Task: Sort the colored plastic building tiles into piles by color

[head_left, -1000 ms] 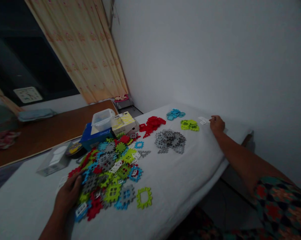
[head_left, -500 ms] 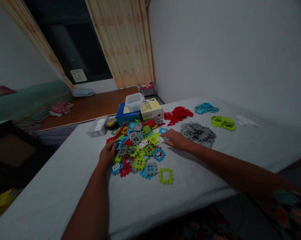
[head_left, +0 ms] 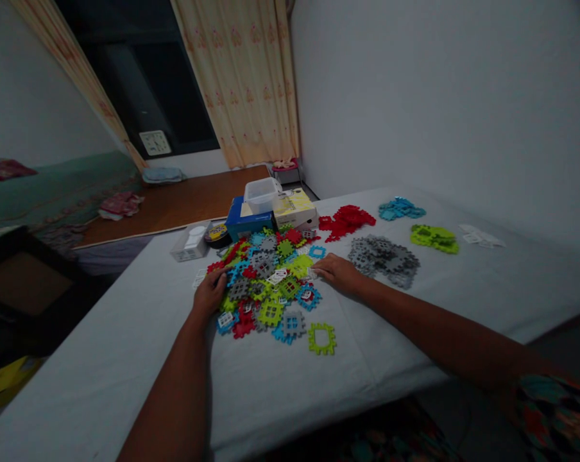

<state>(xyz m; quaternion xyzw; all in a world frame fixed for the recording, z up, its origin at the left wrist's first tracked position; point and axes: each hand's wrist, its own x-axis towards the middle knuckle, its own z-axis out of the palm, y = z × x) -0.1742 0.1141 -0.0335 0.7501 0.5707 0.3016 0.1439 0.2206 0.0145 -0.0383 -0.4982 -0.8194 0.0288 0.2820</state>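
I see white piece [head_left: 310, 274] just left of right hand [head_left: 339, 274], left hand [head_left: 210, 295] farther off; can't tell either grip.

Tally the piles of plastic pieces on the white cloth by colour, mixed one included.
Red pile: 1
Blue pile: 1
Lime-green pile: 1
Grey pile: 1
White pile: 1
Mixed-colour pile: 1
Total: 6
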